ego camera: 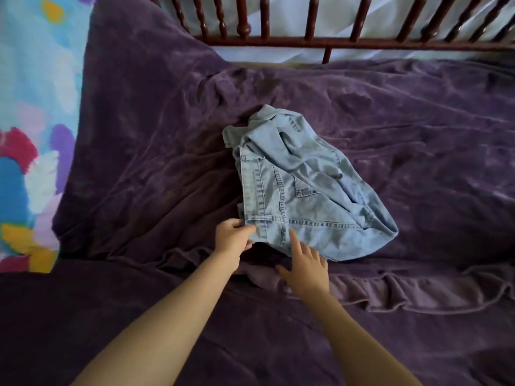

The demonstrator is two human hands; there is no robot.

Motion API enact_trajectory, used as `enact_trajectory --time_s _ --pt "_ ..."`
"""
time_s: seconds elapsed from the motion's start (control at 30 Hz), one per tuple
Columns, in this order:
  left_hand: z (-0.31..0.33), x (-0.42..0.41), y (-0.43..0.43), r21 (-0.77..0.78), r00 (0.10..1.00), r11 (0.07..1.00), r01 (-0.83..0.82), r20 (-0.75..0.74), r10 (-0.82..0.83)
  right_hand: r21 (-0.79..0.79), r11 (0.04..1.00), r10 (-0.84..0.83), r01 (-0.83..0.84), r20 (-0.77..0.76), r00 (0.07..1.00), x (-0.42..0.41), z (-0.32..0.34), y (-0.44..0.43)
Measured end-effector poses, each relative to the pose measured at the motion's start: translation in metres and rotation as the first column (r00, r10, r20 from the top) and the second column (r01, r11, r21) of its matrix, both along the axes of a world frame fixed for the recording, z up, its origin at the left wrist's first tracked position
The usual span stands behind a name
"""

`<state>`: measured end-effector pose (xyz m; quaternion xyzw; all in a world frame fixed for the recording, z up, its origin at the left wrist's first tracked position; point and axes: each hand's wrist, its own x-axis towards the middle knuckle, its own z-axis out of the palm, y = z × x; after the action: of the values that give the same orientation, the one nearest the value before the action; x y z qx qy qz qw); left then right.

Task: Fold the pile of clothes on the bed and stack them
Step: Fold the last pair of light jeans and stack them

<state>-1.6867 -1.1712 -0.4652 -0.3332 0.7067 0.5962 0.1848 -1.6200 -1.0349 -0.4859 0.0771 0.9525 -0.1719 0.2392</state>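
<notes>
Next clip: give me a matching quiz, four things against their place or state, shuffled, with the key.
1. left hand
2. right hand
3. jacket
4. rail

a. dark wood, beyond the purple bedspread
b. fingers straight, at the jacket's near hem
c. pinches the jacket's near corner
d. pale denim, rumpled on the bedspread

Pairs: 1-c, 2-b, 3-d, 4-a.

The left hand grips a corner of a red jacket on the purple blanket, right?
No: the head view shows the jacket is light blue denim, not red. The left hand does grip its corner, on the purple blanket.
</notes>
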Motion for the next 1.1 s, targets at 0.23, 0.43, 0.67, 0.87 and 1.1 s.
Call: enact_trajectory --time_s 0.23,0.43,0.67,0.87,1.1 --pt "0.085 0.084 0.021 0.077 0.99 0.996 -0.032 -0.135 0.043 -0.136 0.987 -0.154 0.09 -0.604 0.782 0.049 0.039 -0.015" --pt "0.147 0.175 0.024 0.103 0.962 0.991 0.085 -0.268 -0.055 -0.285 0.958 -0.223 0.044 -0.636 0.739 0.124 0.111 0.009" --pt "0.179 0.28 -0.005 -0.482 0.601 0.828 0.287 -0.582 -0.547 -0.369 0.929 -0.176 -0.014 -0.477 0.861 0.19 0.253 0.022" --pt "0.259 0.305 -0.008 -0.751 0.563 0.656 -0.075 -0.575 -0.593 -0.436 0.869 -0.157 -0.232 -0.689 0.707 0.217 0.37 0.012" --pt "0.309 0.352 -0.051 -0.722 0.641 0.683 -0.11 -0.577 -0.506 -0.516 0.787 -0.271 -0.338 -0.781 0.563 0.235 0.469 -0.015"
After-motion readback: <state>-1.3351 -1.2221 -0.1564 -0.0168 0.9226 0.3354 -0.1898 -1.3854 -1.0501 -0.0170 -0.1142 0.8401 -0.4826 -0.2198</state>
